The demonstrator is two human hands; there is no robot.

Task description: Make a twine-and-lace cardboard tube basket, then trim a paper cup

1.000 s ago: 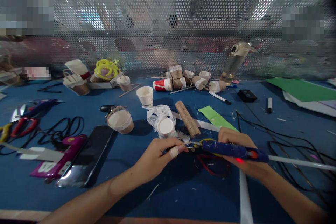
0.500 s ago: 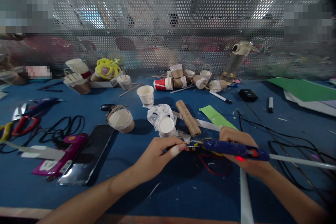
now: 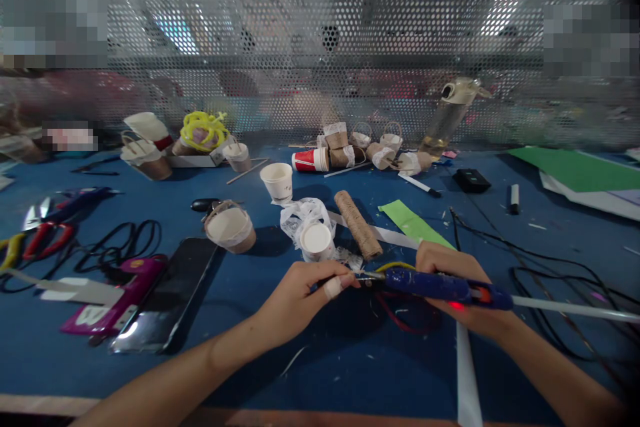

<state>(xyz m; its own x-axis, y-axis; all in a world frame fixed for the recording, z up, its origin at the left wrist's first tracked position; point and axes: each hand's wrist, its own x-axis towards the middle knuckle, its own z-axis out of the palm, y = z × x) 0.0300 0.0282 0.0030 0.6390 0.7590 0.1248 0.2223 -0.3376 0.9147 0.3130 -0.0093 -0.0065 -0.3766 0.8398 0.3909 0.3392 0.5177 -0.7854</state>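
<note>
My right hand (image 3: 455, 273) is wrapped round a blue hot glue gun (image 3: 430, 285), which shows a red light and has a long glue stick (image 3: 575, 309) out of its back. Its metal nozzle points left and reaches my left fingertips. My left hand (image 3: 313, 288), with a tape strip on its thumb, is closed in a pinch; what it pinches is too small to make out. Scissors with red and yellow handles (image 3: 407, 323) lie under the gun, partly hidden. Just beyond my left hand are a white lidded cup (image 3: 317, 241) and a roll of brown twine (image 3: 357, 225).
To the left lie a phone (image 3: 167, 297), a purple glue gun (image 3: 117, 300) and red-handled pliers (image 3: 47, 237). Small twine-wrapped cups (image 3: 337, 147) and a bottle (image 3: 447, 120) stand along the perforated metal screen (image 3: 300, 33). Black cables (image 3: 540, 273) loop at the right, below green paper (image 3: 575, 170).
The glue gun's nozzle has shifted slightly against my left fingertips, and the yellow scissor handle shows more above it. Both hands stay almost in place.
</note>
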